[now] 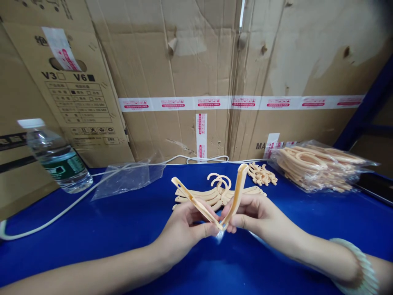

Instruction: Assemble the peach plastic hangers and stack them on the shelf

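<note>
Two beige plastic hanger arms form a V above the blue table, their lower ends meeting between my fingertips. My left hand (186, 229) pinches the slotted left hanger arm (196, 203) near its lower end. On the other side, my right hand (260, 217) grips the curved right hanger arm (238, 190). Whether the two ends are locked together or only touching, I cannot tell. Just behind my hands lie several beige hangers (201, 197) with hooks, partly hidden by my fingers. A small heap of loose hook-like pieces (262, 174) lies behind, to the right.
A clear bag of beige hanger parts (313, 168) rests at the back right. At the left stand a water bottle (63, 164) and, beside it, an empty plastic bag (129, 178). A white cable (69, 208) crosses the blue table (129, 237). Cardboard (172, 135) walls the back.
</note>
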Demonstrator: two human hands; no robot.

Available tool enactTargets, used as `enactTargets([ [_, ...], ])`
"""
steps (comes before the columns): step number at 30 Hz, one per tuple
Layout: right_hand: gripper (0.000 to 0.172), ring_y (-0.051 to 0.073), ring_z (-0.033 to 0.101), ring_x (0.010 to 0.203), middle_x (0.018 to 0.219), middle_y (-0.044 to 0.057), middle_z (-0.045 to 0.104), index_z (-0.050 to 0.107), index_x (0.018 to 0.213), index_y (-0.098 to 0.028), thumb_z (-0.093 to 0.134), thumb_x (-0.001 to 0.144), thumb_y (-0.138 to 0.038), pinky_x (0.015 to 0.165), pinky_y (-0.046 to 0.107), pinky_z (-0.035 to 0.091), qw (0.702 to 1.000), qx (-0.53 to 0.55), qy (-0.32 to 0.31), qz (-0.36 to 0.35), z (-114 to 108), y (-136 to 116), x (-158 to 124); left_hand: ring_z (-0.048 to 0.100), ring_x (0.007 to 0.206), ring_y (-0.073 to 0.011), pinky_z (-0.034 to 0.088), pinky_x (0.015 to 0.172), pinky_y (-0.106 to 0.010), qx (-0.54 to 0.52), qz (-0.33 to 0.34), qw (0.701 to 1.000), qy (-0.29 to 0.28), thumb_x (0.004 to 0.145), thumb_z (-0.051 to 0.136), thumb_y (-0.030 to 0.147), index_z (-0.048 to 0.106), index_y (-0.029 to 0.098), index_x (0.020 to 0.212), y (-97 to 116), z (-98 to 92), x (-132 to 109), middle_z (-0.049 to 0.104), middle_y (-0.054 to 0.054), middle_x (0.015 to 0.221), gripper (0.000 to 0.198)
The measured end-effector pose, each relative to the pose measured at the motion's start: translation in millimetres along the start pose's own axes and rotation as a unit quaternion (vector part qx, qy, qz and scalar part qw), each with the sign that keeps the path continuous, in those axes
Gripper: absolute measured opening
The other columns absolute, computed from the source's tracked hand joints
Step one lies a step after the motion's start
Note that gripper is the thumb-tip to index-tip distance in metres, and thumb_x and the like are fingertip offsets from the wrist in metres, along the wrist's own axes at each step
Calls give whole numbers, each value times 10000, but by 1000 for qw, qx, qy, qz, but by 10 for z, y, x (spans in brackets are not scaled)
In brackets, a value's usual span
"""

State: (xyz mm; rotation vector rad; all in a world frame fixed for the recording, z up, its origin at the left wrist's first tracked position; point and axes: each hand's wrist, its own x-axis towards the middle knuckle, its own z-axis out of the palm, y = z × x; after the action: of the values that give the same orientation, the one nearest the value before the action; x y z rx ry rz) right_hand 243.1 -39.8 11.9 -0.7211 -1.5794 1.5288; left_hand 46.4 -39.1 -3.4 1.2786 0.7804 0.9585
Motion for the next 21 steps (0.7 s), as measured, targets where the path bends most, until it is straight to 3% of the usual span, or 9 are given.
enactTargets([
  [10, 259, 100, 673, 619, 682, 5, 722, 689, 815, -145, 853, 680, -292, 638, 194, 561, 998, 12, 52, 29, 43, 97, -20, 645, 619, -124, 487, 624, -232, 9, -22, 999, 22, 630, 813, 161, 591, 173, 676, -11, -3, 13, 706, 26, 640, 227],
  [13, 314, 121, 678, 608, 653, 3, 711, 663, 795, -145, 869, 639, -323, 612, 218, 564, 996, 1, 73, 43, 20, 109, 13, 674, 668, -138, 502, 630, -225, -10, -22, 999, 22, 644, 825, 188, 601, 165, 709, 14, -11, 13, 735, -4, 691, 235],
  [18, 400, 112, 630, 525, 594, -9, 682, 569, 690, -161, 910, 549, -316, 533, 214, 522, 989, -25, 135, 57, -100, 22, 71, 699, 758, -149, 519, 708, -230, 10, 4, 997, 76, 662, 837, 223, 594, 166, 727, 99, -60, 49, 744, -9, 759, 258],
  [21, 412, 95, 610, 514, 585, -8, 681, 541, 668, -166, 913, 542, -289, 521, 190, 497, 984, -27, 162, 71, -155, -44, 72, 702, 830, -167, 518, 759, -240, 5, 19, 998, 66, 647, 839, 213, 596, 163, 702, 151, -91, 84, 754, -26, 785, 254],
])
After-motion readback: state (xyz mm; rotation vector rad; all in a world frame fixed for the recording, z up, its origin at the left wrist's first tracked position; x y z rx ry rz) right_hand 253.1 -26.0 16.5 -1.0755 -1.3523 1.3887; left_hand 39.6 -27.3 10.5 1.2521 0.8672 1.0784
